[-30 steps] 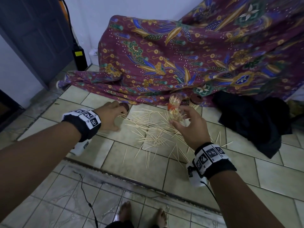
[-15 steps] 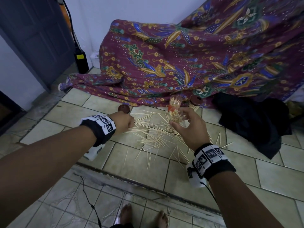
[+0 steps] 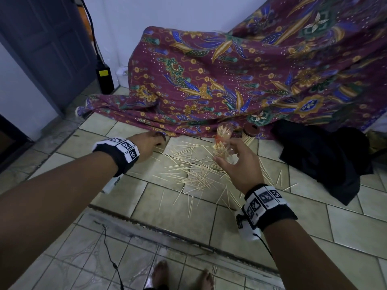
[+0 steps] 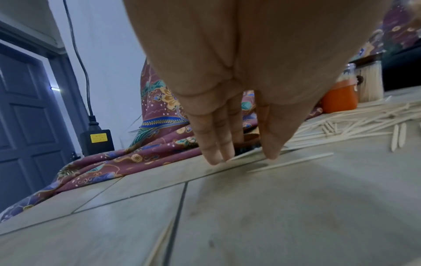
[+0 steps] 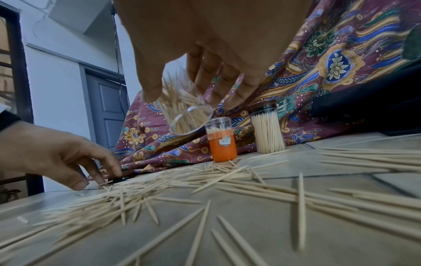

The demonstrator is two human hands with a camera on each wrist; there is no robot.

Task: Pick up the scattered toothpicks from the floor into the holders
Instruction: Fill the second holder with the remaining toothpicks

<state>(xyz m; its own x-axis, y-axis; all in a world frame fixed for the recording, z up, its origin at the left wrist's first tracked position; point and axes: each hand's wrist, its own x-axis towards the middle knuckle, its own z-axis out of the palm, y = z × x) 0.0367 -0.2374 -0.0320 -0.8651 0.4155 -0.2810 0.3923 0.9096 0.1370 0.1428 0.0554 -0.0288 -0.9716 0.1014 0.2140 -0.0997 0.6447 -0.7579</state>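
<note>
Head view: your right hand [image 3: 240, 166] grips a clear cylindrical holder [image 3: 222, 143]; your left hand [image 3: 149, 143], fingers relaxed, touches thin wooden toothpicks [image 3: 188, 170].

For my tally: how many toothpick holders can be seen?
3: a clear holder held in the right hand, an orange holder and a dark-capped holder standing by the cloth; others may be hidden.

1. Three toothpick holders: a clear one [image 5: 187, 115] held aloft, an orange one [image 5: 222, 144], and a dark-capped one [image 5: 267, 129].
2. Two hands: left [image 3: 149, 143], right [image 3: 240, 166].
3. Scattered toothpicks [image 3: 194, 172]: too many to count.
4. One patterned cloth [image 3: 230, 80].
</note>
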